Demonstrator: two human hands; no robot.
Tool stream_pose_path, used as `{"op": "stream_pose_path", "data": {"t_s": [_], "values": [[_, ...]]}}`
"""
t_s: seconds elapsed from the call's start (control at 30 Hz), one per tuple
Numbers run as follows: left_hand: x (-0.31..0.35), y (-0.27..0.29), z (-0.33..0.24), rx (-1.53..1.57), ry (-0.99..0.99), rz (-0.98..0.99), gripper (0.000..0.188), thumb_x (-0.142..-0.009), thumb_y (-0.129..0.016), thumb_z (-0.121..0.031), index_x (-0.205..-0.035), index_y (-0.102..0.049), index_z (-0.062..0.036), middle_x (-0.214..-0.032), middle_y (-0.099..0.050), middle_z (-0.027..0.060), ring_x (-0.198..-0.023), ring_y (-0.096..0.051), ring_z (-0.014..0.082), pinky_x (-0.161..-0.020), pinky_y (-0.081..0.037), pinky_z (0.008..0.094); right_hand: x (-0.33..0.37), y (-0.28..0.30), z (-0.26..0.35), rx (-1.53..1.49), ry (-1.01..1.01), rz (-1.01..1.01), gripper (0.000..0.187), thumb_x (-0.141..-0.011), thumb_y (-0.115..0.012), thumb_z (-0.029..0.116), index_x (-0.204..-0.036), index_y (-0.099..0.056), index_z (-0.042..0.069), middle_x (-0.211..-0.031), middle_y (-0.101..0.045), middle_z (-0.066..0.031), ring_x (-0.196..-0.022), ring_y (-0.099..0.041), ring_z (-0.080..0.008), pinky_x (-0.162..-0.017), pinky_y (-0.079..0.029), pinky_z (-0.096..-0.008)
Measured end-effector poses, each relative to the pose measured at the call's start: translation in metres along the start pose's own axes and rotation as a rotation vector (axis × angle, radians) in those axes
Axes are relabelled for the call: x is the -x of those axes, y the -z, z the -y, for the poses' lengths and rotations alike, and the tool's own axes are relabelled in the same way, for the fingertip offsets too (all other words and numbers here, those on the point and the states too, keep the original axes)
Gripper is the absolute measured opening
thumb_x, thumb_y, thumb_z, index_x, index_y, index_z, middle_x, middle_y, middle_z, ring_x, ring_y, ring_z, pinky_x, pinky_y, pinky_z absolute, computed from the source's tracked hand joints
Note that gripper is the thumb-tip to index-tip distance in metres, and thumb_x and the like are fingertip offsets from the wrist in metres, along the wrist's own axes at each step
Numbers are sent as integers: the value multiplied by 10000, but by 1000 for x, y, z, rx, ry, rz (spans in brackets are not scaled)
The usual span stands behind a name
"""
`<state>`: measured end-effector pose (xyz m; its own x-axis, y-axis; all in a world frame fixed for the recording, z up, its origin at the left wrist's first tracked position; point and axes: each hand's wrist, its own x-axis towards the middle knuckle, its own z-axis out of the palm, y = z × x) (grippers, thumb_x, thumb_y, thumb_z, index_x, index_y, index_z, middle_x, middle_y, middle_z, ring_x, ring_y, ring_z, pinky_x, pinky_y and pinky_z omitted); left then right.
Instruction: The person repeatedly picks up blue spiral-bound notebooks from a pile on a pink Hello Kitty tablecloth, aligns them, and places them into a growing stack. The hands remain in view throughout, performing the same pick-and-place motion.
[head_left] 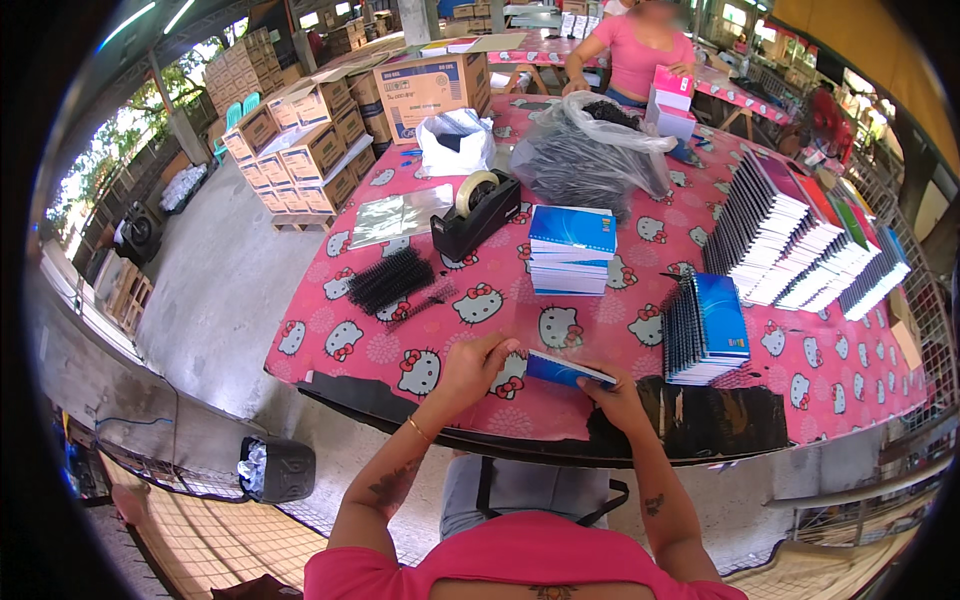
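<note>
A blue-covered notebook (553,369) is tilted just above the table's near edge. My right hand (612,396) grips its right end between thumb and fingers. Off its left end, my left hand (478,372) has its fingers pinched together; what they hold, if anything, is too small to make out. Beyond the notebook stands a pile of blue-covered books (572,235) with no coils showing. To the right of my right hand is a stack of coil-bound blue notebooks (722,320). Black spiral coils (392,280) lie in a bundle at the left.
A black tape dispenser (478,222), clear plastic sheets (400,216) and a large bag of dark coils (590,160) sit farther back. Tall notebook stacks (770,225) line the right side. Across the table, a person (640,50) in pink handles pink-covered books. Cartons (435,92) stand behind.
</note>
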<state>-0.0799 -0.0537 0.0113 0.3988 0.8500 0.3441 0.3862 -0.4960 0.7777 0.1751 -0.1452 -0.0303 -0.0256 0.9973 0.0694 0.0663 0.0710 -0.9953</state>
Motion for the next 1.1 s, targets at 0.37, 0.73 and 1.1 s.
{"op": "stream_pose_path", "data": {"t_s": [0.37, 0.73, 1.1], "values": [[-8, 7, -4, -193, -376, 61, 235, -879, -738, -186, -1072, -687, -61, -966, -639, 87, -871, -646, 246, -685, -501, 363, 1, 1, -4, -12, -8, 10, 311, -929, -650, 15, -1240, -657, 15, -1116, -690, -44, -1037, -596, -114, -939, -439, -257], [21, -29, -27, -852, -387, 119, 717, -937, -567, -468, -1464, -404, -9, -1499, -392, 243, -1369, -384, 419, -1079, -250, 642, 10, -17, 17, 19, -5, -172, 325, -926, -687, 106, -1233, -656, 3, -1114, -687, -65, -1025, -597, -117, -924, -465, -281], [67, -45, -10, -838, -473, 161, 836, -900, -570, -553, -1475, -376, 23, -1556, -343, 239, -1463, -297, 385, -1105, -158, 722, 17, -17, 20, -122, -37, -157, 291, -924, -682, 86, -1199, -672, -8, -1009, -697, -51, -942, -596, -100, -864, -482, -277]]}}
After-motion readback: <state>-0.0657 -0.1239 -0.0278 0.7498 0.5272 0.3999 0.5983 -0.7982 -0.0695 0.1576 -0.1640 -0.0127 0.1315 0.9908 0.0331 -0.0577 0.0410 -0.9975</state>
